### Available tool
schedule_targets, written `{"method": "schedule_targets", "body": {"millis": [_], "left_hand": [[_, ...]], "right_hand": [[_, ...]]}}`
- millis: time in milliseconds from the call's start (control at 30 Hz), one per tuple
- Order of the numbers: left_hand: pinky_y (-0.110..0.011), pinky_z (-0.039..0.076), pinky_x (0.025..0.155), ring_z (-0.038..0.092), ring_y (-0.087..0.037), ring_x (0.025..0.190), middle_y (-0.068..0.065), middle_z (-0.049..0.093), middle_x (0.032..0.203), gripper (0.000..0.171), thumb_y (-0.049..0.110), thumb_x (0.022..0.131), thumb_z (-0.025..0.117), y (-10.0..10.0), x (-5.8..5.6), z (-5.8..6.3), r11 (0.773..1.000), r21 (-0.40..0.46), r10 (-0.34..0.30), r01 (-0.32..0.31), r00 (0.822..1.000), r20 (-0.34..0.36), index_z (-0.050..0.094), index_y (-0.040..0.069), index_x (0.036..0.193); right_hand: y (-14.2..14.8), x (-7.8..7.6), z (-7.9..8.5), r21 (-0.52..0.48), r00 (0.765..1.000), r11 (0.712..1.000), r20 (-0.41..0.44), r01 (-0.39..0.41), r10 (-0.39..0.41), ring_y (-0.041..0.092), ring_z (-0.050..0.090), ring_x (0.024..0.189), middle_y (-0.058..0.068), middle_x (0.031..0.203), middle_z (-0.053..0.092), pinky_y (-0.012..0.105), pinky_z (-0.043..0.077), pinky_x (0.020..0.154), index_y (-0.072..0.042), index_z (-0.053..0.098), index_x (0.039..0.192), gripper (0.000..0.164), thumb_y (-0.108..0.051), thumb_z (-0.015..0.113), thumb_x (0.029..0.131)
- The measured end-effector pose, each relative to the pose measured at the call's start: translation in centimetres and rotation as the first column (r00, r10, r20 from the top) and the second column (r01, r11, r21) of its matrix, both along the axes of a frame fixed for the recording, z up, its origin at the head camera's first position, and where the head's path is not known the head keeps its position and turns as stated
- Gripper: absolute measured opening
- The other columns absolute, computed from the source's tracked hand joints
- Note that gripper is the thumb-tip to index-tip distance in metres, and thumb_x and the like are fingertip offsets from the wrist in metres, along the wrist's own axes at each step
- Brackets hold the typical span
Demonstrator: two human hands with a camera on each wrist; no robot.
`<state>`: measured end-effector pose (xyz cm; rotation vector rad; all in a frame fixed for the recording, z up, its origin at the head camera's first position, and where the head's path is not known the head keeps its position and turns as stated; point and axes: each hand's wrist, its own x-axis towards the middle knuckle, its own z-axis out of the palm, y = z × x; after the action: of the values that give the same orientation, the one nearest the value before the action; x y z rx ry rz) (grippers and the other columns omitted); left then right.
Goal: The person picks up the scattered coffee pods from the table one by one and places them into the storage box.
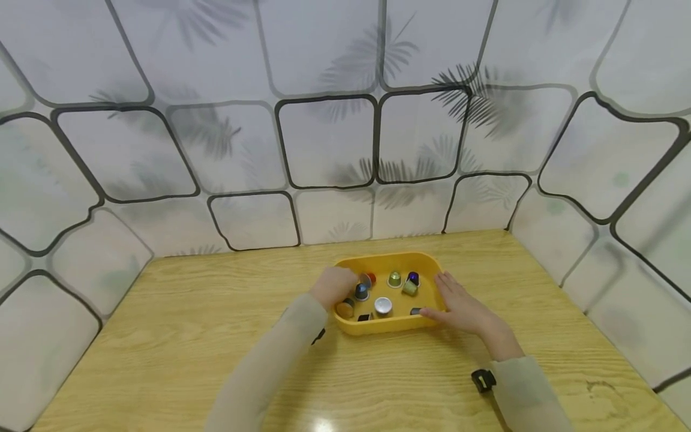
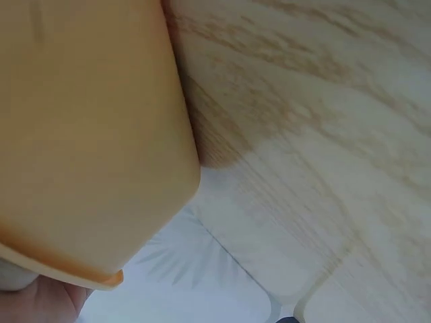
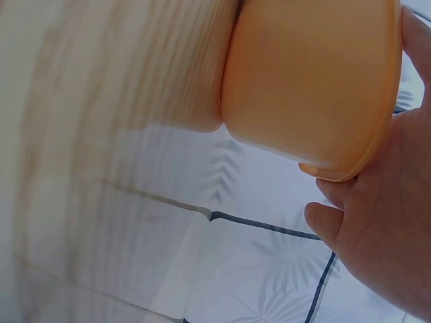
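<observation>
A yellow plastic tray (image 1: pixel 378 327) holds several coffee capsules. My left hand (image 1: pixel 333 285) reaches over its left end, with the fingertips hidden among the capsules. Close to those fingers are a red capsule (image 1: pixel 371 278), a dark blue capsule (image 1: pixel 361 292) and an orange-brown capsule (image 1: pixel 345 308). Whether the fingers pinch one does not show. My right hand (image 1: pixel 459 305) rests on the tray's right end, fingers extended along the rim and thumb over the front edge. In the right wrist view this hand (image 3: pixel 387 222) touches the tray rim.
Also in the tray are a capsule with its silver lid up (image 1: pixel 383 306), a light green capsule (image 1: pixel 394 279), an olive capsule (image 1: pixel 409 288) and a purple-blue capsule (image 1: pixel 413 278). The wooden table (image 1: pixel 216 306) meets patterned cloth walls (image 1: pixel 335 144) at the back and sides.
</observation>
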<state>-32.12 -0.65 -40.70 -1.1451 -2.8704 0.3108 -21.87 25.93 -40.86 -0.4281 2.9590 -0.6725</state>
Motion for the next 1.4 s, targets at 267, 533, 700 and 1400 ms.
{"method": "schedule_targets", "body": {"millis": [267,533,700,1400], "left_hand": [[-0.023,0.043,0.059,0.044,-0.010,0.058,0.006,0.054,0.064,0.020,0.010,0.084,0.057,0.15,0.02,-0.11,1.000,0.016,0.015,-0.016,0.999,0.032,0.055,0.017,0.065],[-0.023,0.044,0.061,0.044,-0.010,0.058,0.007,0.057,0.066,0.018,0.011,0.084,0.058,0.25,0.00,-0.21,1.000,-0.007,0.020,-0.020,0.999,0.046,0.057,0.018,0.067],[-0.023,0.045,0.060,0.046,-0.008,0.058,0.005,0.061,0.070,0.016,0.010,0.082,0.060,0.34,0.07,-0.41,0.999,-0.039,0.008,-0.007,1.000,0.014,0.059,0.018,0.068],[-0.025,0.047,0.059,0.046,-0.009,0.055,0.005,0.061,0.067,0.012,0.009,0.082,0.061,0.43,0.22,-0.49,0.998,-0.057,-0.004,0.003,1.000,-0.012,0.061,0.018,0.074]], "right_hand": [[-0.10,-0.02,0.01,0.006,1.000,1.000,-0.010,-0.006,0.006,0.041,0.005,0.129,0.029,0.141,0.010,0.052,0.011,0.101,0.012,0.015,0.135,0.097,-0.061,0.045,0.080],[-0.11,0.01,-0.05,-0.003,1.000,1.000,-0.008,-0.003,0.003,0.041,0.005,0.129,0.029,0.140,0.009,0.053,0.011,0.101,0.012,0.015,0.135,0.096,-0.060,0.046,0.080],[-0.15,0.06,-0.09,0.001,1.000,1.000,-0.009,0.000,0.000,0.041,0.005,0.129,0.029,0.140,0.010,0.052,0.011,0.101,0.012,0.015,0.135,0.096,-0.061,0.046,0.080],[-0.16,0.22,0.13,-0.001,1.000,1.000,-0.012,0.001,-0.001,0.040,0.005,0.129,0.029,0.140,0.010,0.052,0.011,0.102,0.012,0.015,0.135,0.096,-0.061,0.046,0.080]]}}
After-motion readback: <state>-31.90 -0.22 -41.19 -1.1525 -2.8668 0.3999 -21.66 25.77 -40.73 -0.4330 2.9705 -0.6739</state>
